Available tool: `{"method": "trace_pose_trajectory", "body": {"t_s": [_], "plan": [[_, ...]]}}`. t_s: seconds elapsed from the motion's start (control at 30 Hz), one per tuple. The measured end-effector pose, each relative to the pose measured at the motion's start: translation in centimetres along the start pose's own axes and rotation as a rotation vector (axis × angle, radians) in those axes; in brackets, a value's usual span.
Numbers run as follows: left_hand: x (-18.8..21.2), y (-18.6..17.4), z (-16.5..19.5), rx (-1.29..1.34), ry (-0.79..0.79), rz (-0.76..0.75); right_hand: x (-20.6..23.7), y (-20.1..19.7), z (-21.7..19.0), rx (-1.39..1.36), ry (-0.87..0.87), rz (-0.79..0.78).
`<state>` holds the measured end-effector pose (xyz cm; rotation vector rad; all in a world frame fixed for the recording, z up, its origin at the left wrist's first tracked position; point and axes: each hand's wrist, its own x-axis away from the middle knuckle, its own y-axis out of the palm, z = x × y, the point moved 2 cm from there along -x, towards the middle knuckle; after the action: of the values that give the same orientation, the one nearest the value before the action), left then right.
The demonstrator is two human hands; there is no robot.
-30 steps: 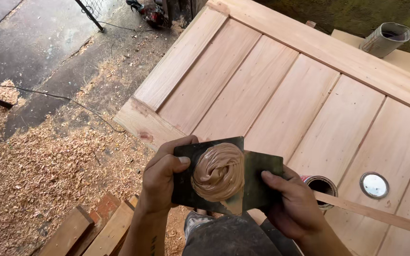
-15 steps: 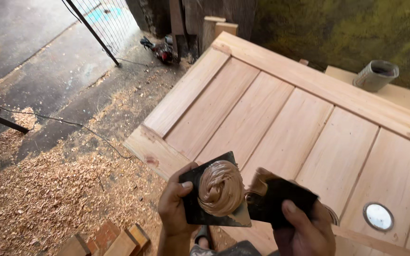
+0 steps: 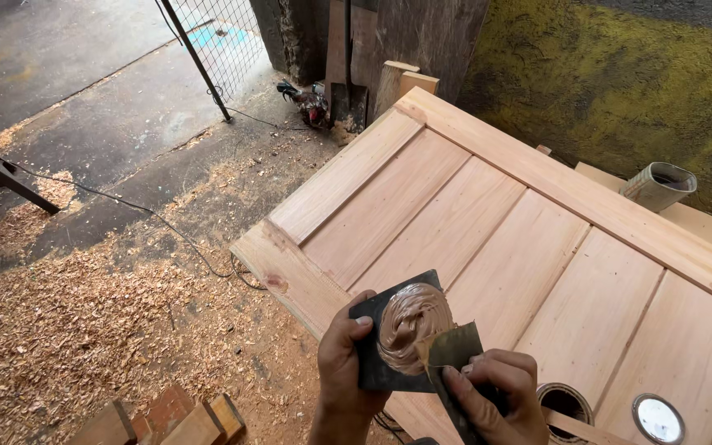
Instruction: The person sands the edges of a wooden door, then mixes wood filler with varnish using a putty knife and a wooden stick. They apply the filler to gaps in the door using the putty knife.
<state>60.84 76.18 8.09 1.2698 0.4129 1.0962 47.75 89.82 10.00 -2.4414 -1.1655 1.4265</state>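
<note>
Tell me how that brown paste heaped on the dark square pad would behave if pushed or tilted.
The brown paste probably holds its shape: it sits in a swirled mound on the dark pad without running. It looks soft and sticky, since the scraper in the right hand digs into it. The pad seems stiff, because the left hand holds it flat by one edge.

You have a large panelled wooden door (image 3: 488, 222) lying flat before you, pale and unfinished; an open round tin (image 3: 564, 402) and a round lid (image 3: 658, 418) rest on its near edge, just beside each other; a rolled sheet of sandpaper (image 3: 658, 185) lies on a board beyond its far rail. Wood shavings (image 3: 67, 330) cover the ground to your left; a black cable (image 3: 150, 216) runs across them; short timber offcuts (image 3: 166, 419) lie near the bottom edge. A wire-mesh gate (image 3: 216, 41) stands at the top; a power tool (image 3: 311, 100) lies near its foot; a yellow-stained wall (image 3: 620, 91) rises behind the door.
</note>
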Motion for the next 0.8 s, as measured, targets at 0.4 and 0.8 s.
{"method": "trace_pose_trajectory", "body": {"t_s": [0.4,0.8], "plan": [[0.7,-3.0,0.4,0.219,-0.115,-0.049,-2.3,-1.7,-2.7,0.148,-0.089,-0.189],[1.3,-2.4,2.9,0.258,-0.299,-0.226,-3.3,-0.5,11.5,-0.313,0.65,-0.224]]}}
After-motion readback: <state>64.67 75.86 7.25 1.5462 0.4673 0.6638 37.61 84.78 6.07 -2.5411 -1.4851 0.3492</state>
